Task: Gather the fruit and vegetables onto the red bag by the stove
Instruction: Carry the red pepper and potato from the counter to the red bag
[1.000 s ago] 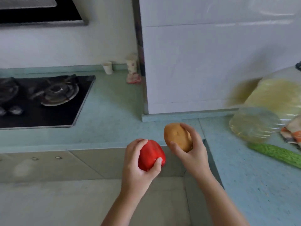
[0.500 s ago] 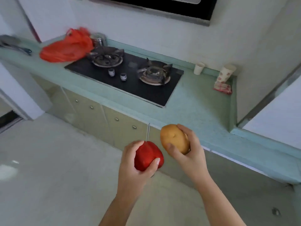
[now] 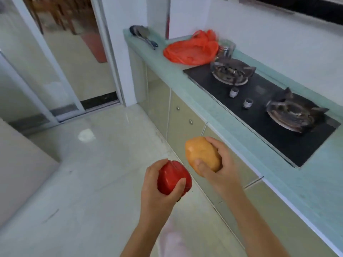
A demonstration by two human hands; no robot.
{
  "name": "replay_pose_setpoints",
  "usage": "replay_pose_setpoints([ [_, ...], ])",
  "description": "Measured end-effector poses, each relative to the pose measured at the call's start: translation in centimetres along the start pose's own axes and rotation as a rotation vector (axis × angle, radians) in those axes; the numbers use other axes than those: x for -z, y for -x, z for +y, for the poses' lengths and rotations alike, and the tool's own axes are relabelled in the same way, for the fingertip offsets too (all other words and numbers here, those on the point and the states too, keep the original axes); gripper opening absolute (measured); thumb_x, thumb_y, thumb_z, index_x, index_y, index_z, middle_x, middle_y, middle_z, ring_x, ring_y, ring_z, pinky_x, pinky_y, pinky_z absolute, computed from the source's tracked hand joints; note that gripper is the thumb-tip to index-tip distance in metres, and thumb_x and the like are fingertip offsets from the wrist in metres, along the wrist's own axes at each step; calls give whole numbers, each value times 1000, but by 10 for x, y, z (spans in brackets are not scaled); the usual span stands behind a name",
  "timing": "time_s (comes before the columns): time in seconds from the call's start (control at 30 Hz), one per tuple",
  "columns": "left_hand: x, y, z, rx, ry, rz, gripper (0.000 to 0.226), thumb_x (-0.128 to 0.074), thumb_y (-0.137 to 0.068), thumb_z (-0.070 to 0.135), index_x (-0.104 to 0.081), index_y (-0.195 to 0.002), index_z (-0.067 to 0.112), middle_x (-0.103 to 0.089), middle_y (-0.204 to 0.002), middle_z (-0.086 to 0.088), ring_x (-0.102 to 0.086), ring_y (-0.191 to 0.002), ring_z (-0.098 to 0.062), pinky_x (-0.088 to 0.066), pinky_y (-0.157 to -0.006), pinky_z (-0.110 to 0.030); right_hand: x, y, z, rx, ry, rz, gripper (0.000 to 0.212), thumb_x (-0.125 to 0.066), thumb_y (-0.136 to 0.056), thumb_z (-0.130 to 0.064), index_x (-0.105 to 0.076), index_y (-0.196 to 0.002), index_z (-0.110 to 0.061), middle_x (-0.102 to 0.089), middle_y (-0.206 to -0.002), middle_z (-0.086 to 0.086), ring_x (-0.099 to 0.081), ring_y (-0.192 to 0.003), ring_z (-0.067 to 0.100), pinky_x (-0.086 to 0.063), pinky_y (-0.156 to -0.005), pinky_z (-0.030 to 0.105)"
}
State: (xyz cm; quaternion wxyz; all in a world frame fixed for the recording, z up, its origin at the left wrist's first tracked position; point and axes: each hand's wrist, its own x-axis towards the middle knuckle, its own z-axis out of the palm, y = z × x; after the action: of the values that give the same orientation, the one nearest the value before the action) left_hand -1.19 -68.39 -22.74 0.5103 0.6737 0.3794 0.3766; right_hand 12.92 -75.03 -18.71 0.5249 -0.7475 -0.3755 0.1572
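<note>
My left hand (image 3: pixel 157 193) grips a red bell pepper (image 3: pixel 171 178) over the floor, in front of the cabinets. Just right of it and a little higher, my right hand (image 3: pixel 220 167) holds a tan potato (image 3: pixel 202 154). The red plastic bag (image 3: pixel 191 50) lies crumpled on the pale green counter (image 3: pixel 167 71), at the far left end of the black gas stove (image 3: pixel 259 101). Both hands are well short of the bag, which shows nothing on it.
A dark ladle-like utensil (image 3: pixel 143 35) lies on the counter's far end beyond the bag. A metal jar (image 3: pixel 225 49) stands behind the bag next to the stove's left burner. Cabinet doors run below the counter. A sliding glass door is at the left, tiled floor beneath me.
The view has swung left along the counter; the red bag and stove now sit closer and further right. Both hands still hold the pepper and the potato in the same grip.
</note>
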Motion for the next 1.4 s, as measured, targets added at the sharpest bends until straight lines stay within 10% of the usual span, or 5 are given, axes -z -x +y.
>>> replay_pose_setpoints([
  [0.67,47,-332,-25,1,-122,157,51,-70,-57,49,-48,-103,50,-47,-114,26,-44,-103,10,-51,-70,-18,-147,-329,-21,155,-22,-178,54,-54,-64,-64,-36,-114,-55,-38,-118,-34,-40,-106,-17,-43,-69,4],
  [1.13,52,-592,-69,18,-29,-21,50,-77,-72,23,-49,-108,41,-47,-112,23,-49,-100,2,-48,-67,-10,-232,-548,-32,5,-45,-54,57,-56,-58,-61,-41,-113,-53,-43,-117,-29,-41,-105,-16,-43,-72,8],
  [1.4,51,-728,-77,-9,5,-125,51,-71,-63,41,-50,-109,40,-50,-111,21,-49,-98,8,-47,-68,-8,-277,-657,-46,-25,-11,-2,65,-56,-55,-59,-43,-118,-44,-43,-116,-27,-39,-102,-19,-34,-74,-2],
])
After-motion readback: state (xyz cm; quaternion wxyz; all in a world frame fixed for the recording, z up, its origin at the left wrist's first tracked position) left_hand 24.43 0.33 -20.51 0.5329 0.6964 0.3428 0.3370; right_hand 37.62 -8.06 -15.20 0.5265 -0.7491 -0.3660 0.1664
